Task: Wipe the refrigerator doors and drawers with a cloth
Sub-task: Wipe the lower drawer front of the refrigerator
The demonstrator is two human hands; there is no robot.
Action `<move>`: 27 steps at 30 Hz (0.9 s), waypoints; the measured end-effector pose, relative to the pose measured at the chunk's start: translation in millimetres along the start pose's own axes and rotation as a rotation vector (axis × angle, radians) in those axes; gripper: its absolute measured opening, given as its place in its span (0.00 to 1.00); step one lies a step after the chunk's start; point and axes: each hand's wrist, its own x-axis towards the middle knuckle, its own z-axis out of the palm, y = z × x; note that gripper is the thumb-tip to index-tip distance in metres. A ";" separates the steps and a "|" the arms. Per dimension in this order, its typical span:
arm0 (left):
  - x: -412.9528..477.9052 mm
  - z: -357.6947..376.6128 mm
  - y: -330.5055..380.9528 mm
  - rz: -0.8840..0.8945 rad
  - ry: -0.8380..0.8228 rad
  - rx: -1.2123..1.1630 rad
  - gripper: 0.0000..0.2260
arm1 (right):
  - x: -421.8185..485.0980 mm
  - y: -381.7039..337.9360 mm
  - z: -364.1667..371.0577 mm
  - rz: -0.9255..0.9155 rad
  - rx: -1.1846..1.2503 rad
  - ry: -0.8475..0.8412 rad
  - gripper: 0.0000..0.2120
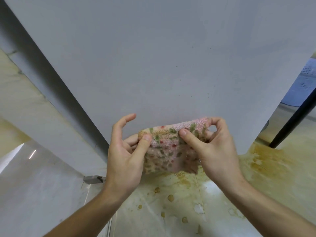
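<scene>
A pink cloth with green and red spots hangs stretched between both hands, just in front of the lower part of a grey refrigerator door. My left hand pinches its left corner between thumb and lower fingers, with the index finger raised. My right hand pinches the cloth's upper right part with thumb and fingertips. Small dark specks dot the door's right side.
The floor below is light tile with brown-yellow stains and blobs. A small metal hinge bracket sits at the door's lower left. A dark pole and a blue-white basket stand at the right.
</scene>
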 end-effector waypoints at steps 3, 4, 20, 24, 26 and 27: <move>4.8 -9.6 2.0 0.025 -0.039 0.161 0.16 | 1.3 -6.4 1.7 -0.080 -0.013 -0.075 0.26; 7.5 -13.6 4.4 0.039 -0.038 0.178 0.15 | 2.8 -9.5 0.3 -0.094 -0.046 -0.142 0.27; 66.5 -39.8 11.0 0.623 0.400 0.630 0.06 | 7.2 54.7 130.1 -0.733 -0.243 0.148 0.18; 76.6 -50.3 3.3 0.751 0.415 0.715 0.05 | 30.3 83.3 135.6 -0.981 -0.722 0.313 0.28; 80.5 -56.3 1.1 0.793 0.406 0.746 0.05 | 46.0 83.1 130.4 -1.080 -0.864 0.385 0.30; 82.0 -58.6 0.3 0.813 0.405 0.756 0.05 | 52.1 82.9 126.8 -1.131 -0.909 0.395 0.29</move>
